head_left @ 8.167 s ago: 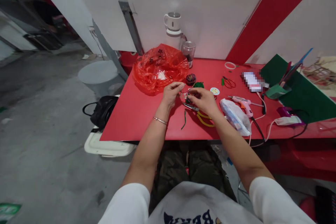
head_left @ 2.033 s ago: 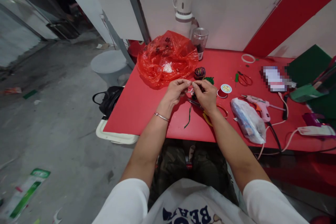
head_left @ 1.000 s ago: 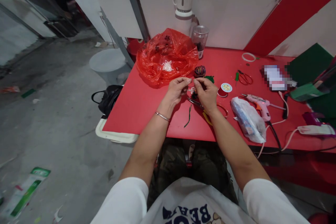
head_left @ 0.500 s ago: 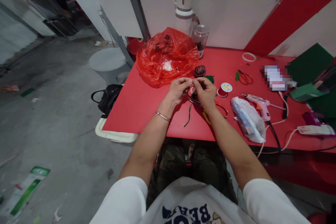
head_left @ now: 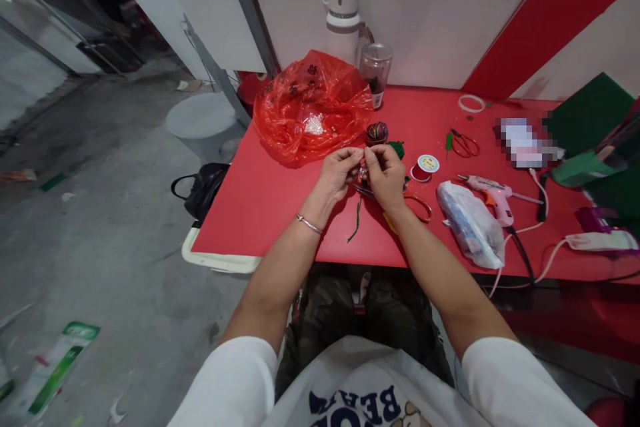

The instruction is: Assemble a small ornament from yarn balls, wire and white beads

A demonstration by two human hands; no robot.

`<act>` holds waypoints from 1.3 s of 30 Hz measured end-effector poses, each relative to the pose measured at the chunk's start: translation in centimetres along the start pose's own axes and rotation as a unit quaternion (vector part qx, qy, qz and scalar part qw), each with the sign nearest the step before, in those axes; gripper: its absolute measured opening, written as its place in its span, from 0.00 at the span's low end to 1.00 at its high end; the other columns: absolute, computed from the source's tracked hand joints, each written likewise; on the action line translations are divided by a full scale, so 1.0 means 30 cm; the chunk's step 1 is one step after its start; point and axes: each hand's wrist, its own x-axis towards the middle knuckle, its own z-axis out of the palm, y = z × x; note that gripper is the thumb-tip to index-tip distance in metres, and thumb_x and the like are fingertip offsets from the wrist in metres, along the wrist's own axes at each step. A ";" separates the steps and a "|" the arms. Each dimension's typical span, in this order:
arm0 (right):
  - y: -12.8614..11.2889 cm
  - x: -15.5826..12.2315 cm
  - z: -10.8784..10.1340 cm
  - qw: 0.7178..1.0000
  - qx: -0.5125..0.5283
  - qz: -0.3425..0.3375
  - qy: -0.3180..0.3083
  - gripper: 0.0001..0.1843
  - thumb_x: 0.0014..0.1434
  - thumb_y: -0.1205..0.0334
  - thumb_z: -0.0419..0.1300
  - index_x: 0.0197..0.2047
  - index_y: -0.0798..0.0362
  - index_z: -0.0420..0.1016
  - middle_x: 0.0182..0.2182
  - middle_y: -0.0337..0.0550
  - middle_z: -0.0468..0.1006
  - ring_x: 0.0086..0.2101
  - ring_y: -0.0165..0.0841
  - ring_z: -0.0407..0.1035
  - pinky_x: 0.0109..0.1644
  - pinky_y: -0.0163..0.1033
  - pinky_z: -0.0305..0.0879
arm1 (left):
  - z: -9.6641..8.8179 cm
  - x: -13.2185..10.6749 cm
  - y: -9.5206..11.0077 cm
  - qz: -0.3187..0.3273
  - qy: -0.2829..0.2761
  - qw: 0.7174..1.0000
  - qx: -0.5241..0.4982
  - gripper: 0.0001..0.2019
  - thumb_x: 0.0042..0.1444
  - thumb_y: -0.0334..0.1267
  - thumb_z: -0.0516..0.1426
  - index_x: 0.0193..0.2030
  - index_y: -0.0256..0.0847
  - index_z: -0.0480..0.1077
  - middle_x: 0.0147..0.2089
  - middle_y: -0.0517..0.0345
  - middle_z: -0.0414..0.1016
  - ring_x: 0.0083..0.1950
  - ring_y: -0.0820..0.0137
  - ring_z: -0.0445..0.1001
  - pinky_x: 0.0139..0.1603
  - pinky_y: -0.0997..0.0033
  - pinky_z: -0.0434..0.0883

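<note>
My left hand (head_left: 341,170) and my right hand (head_left: 385,173) meet fingertip to fingertip above the red table (head_left: 280,213). Thumb and forefinger of each are pinched together; what lies between them is too small to name. Between and below the hands shows a small clear, shiny clump (head_left: 363,175), partly hidden. Under my right hand lie scissors with orange-red handles (head_left: 423,208), their blades pointing left. A short green strand of yarn (head_left: 355,220) rests near the blades. Just beyond my fingers sit a multicoloured yarn ball (head_left: 377,133) and green yarn (head_left: 398,148).
A red plastic bag (head_left: 285,117) holding white beads (head_left: 315,124) spreads at the back left, beside a clear jar (head_left: 376,73). To the right are a red thread spool (head_left: 424,169), small snips (head_left: 465,144), a white plastic packet (head_left: 470,223) and a pink glue gun (head_left: 493,195) with cables.
The whole view has shifted slightly, so the table and its things appear a little further left. Both hands keep their pinch, with only small finger movement.
</note>
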 end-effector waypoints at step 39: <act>0.013 0.049 -0.055 0.998 -0.053 -0.010 -0.019 0.19 0.69 0.42 0.60 0.38 0.50 0.76 0.32 0.39 0.78 0.33 0.33 0.70 0.43 0.40 0.70 | -0.082 0.058 -0.023 0.230 -0.034 0.951 0.203 0.08 0.51 0.36 0.71 0.27 0.39 0.78 0.30 0.60 0.72 0.33 0.74 0.68 0.39 0.70 0.67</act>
